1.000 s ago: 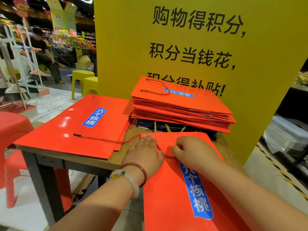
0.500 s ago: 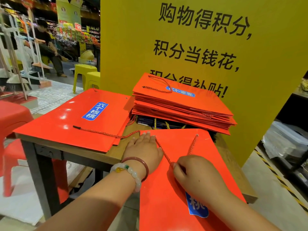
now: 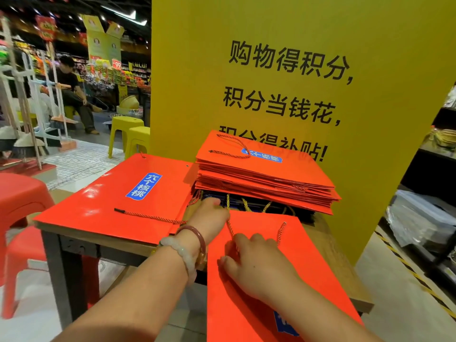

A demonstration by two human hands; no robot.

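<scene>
Change against a second ago: the right hand [image 3: 256, 265] is drawn back toward the body, from the top edge of the near red bag [image 3: 320, 280] to its middle, and the rope handle [image 3: 230, 229] is pulled along with it. Both legs of the rope are now stretched straight down the bag face from near its top edge. They meet under the right hand's curled fingers [image 3: 228, 261], where the rope is pinched (the exact pinch point is hidden by the knuckles).

The left hand [image 3: 209, 218] is shifted forward, off the bag's left corner and toward the foot of the stack of red bags [image 3: 266, 178]. Its fingers are held fairly straight and close together, and nothing is gripped. Whether the rope is touched by the fingertips cannot be told.

The near red bag is kept flat on the right part of the table [image 3: 345, 272], with its lower end overhanging the near edge and its blue label mostly covered by the right forearm.

Meaning: the handle is judged to be getting pulled taut and seated, so this bag is probably almost done. Another flat bag [image 3: 103, 208] with a loose cord is left lying to the left.
</scene>
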